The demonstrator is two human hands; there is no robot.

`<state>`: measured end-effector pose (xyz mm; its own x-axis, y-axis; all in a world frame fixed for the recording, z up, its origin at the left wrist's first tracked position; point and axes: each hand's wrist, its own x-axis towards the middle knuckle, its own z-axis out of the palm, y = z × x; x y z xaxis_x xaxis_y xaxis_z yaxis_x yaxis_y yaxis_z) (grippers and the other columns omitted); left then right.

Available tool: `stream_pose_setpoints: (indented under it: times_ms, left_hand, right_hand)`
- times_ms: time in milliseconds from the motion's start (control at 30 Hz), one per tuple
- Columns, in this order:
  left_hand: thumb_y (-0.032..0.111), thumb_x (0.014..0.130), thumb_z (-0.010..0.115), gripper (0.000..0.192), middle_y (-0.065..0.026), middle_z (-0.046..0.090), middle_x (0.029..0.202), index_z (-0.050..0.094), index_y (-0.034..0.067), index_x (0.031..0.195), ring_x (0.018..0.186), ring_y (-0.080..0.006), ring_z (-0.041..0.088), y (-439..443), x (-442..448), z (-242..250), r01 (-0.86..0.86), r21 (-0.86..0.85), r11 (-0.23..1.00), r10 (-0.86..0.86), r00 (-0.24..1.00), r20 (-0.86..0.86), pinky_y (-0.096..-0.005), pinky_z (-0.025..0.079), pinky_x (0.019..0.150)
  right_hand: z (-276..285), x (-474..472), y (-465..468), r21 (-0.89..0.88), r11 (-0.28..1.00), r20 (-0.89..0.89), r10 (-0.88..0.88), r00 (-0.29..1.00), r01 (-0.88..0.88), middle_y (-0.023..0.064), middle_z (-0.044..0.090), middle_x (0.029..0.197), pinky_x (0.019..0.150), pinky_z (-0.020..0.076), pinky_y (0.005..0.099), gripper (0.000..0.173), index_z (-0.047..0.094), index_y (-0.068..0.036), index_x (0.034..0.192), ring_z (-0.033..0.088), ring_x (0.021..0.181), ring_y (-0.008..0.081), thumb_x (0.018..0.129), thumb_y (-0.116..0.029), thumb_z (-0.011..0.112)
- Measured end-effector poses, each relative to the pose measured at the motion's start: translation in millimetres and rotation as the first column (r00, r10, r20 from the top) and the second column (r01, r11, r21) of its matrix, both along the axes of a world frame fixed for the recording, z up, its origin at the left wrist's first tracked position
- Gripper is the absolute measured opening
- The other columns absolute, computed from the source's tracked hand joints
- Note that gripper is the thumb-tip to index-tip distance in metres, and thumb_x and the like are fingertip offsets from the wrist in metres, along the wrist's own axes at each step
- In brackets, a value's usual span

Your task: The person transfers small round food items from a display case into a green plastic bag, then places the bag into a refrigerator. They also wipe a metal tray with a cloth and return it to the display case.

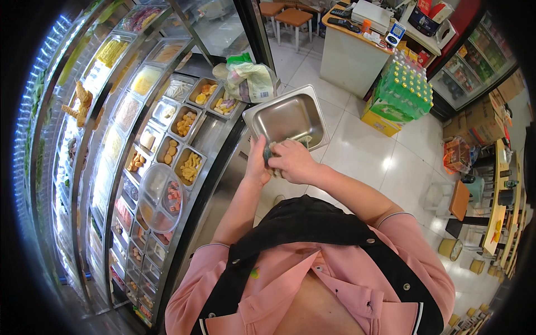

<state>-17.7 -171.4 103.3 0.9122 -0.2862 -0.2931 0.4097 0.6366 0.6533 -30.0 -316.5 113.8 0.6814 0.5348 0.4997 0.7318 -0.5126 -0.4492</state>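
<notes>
A rectangular stainless steel food pan, with nothing lying in it, is tilted in front of me beside the chilled display counter. My left hand grips the pan's near left rim, thumb up. My right hand holds a crumpled greenish-grey cloth against the pan's near rim and inner edge; part of the cloth hangs between my two hands. Left of the pan, a plastic bag with green and white parts rests on the counter's corner, next to a steel pan of mixed pieces.
The display counter holds rows of steel food pans and a round clear divided tray. Shelves of lidded tubs rise at far left. Shrink-wrapped green bottles stand on the tiled floor beyond, near a cash desk. Stools and cartons line the right.
</notes>
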Motion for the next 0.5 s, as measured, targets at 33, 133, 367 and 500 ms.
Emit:
stream_pose_setpoints:
  times_ms: [33,133,367,500]
  left_hand:
    - [0.029,0.095,0.05,0.046,-0.0071,0.051,0.122,0.033,0.013,0.135,0.106,-0.0196,0.055,-3.1,0.2,-0.3,-0.074,0.095,0.993,0.069,0.996,0.057,-0.0376,0.044,0.092]
    - [0.024,0.096,0.05,0.046,-0.0072,0.05,0.123,0.031,0.012,0.137,0.108,-0.0177,0.051,-12.4,-3.0,-4.1,-0.031,0.203,0.979,0.036,0.999,-0.021,-0.0342,0.043,0.091]
    - [0.023,0.097,0.048,0.046,-0.0064,0.048,0.124,0.031,0.007,0.137,0.109,-0.0152,0.047,-11.8,-3.6,-16.9,0.084,0.401,0.912,-0.097,0.995,0.012,-0.0325,0.037,0.096]
    - [0.011,0.093,0.049,0.045,-0.0056,0.051,0.118,0.034,0.008,0.135,0.103,-0.016,0.049,-10.8,-4.6,-14.9,0.084,0.441,0.894,-0.048,0.995,-0.093,-0.0335,0.043,0.087]
  right_hand:
    - [1.3,-3.2,-6.4,-0.113,0.992,0.024,0.062,0.998,-0.059,0.0062,0.055,0.09,0.067,0.045,0.0418,0.018,0.061,-0.012,0.081,0.054,0.08,0.0301,0.064,-0.005,0.059]
    - [-0.9,10.8,-26.1,-0.036,0.999,-0.22,0.028,0.975,-0.037,0.006,0.058,0.083,0.068,0.0465,0.0395,0.017,0.063,-0.013,0.078,0.055,0.077,0.031,0.064,-0.004,0.06]
    - [-37.5,47.0,-4.9,-0.046,0.962,0.367,-0.235,0.9,0.27,0.0029,0.056,0.078,0.061,0.0438,0.0361,0.007,0.06,-0.011,0.068,0.052,0.074,0.0229,0.062,-0.015,0.061]
    - [-33.6,58.6,-8.9,-0.444,0.783,0.418,-0.249,0.874,0.435,0.0021,0.059,0.083,0.066,0.0386,0.0344,0.013,0.067,-0.014,0.073,0.051,0.081,0.0205,0.065,-0.019,0.059]
